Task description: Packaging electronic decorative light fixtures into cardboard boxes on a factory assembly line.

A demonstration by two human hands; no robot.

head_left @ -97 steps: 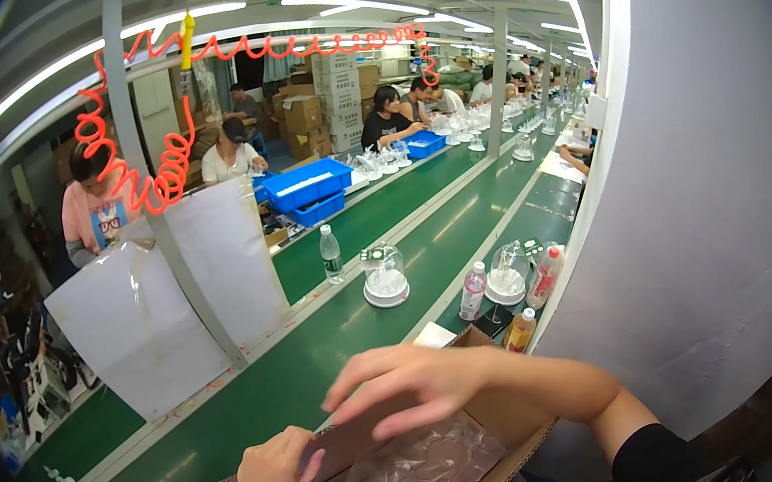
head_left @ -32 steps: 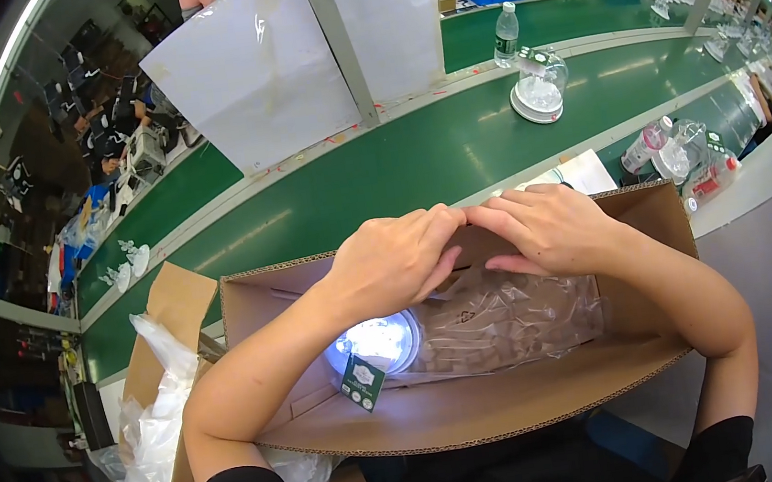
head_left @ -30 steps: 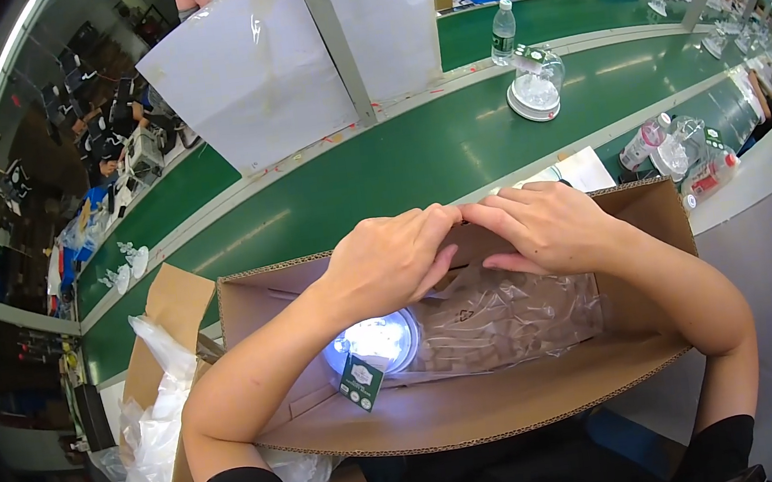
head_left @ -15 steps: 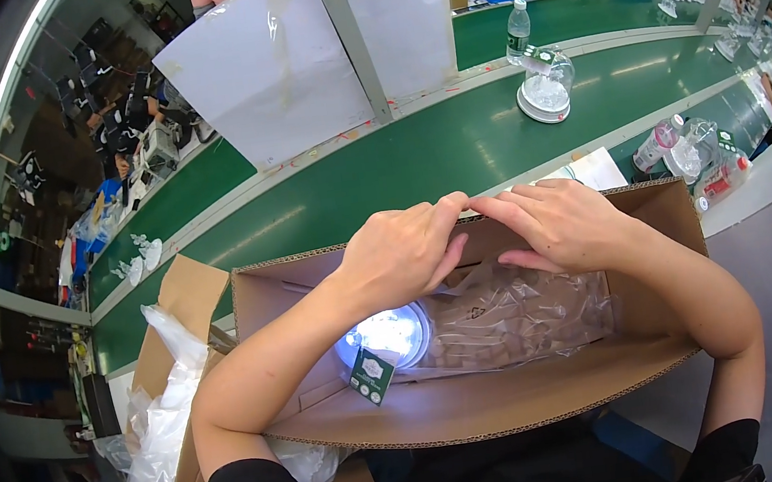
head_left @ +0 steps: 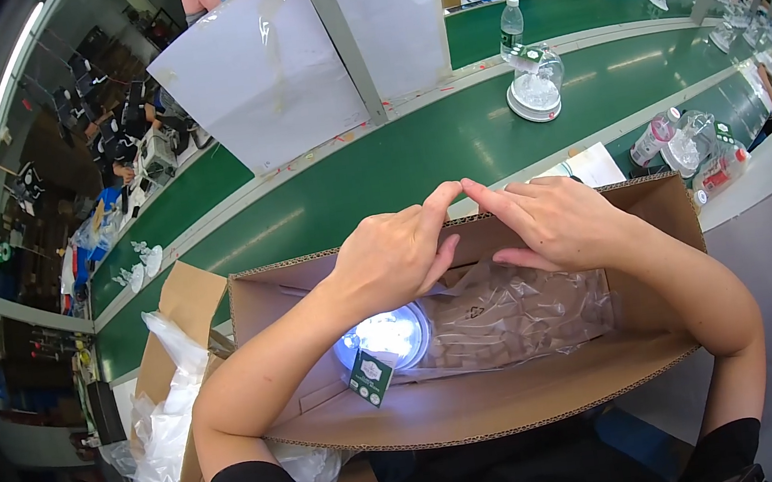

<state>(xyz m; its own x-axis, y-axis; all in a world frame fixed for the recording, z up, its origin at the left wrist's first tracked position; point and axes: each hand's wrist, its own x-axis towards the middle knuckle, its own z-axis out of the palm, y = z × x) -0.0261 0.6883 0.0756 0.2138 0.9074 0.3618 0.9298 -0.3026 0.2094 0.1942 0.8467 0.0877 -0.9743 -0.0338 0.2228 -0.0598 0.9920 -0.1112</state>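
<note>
A long open cardboard box [head_left: 512,407] lies in front of me. My left hand [head_left: 394,251] and my right hand [head_left: 562,221] are over its far edge, their index fingertips close together, perhaps touching. Both hands have fingers stretched out and thumbs apart, pointing down over the box's inside. Whether other fingers touch the far wall is hidden. At the box's left end a brightly lit clear dome [head_left: 392,338] glows bluish white. A green hang tag [head_left: 371,378] lies against it. Beside the dome, a clear plastic bag [head_left: 521,316] holds several small brown pieces.
Beyond the box runs a green conveyor [head_left: 351,187], with another clear dome on a white base [head_left: 536,92] and a water bottle [head_left: 511,25]. More bottles [head_left: 658,138] stand at right. An opened carton with plastic wrap [head_left: 174,402] is at left. Co-workers sit far right.
The view has shifted slightly. Both index fingers now rise a little higher above the box's far edge, fingertips still close together. The box and its contents have not moved noticeably.
</note>
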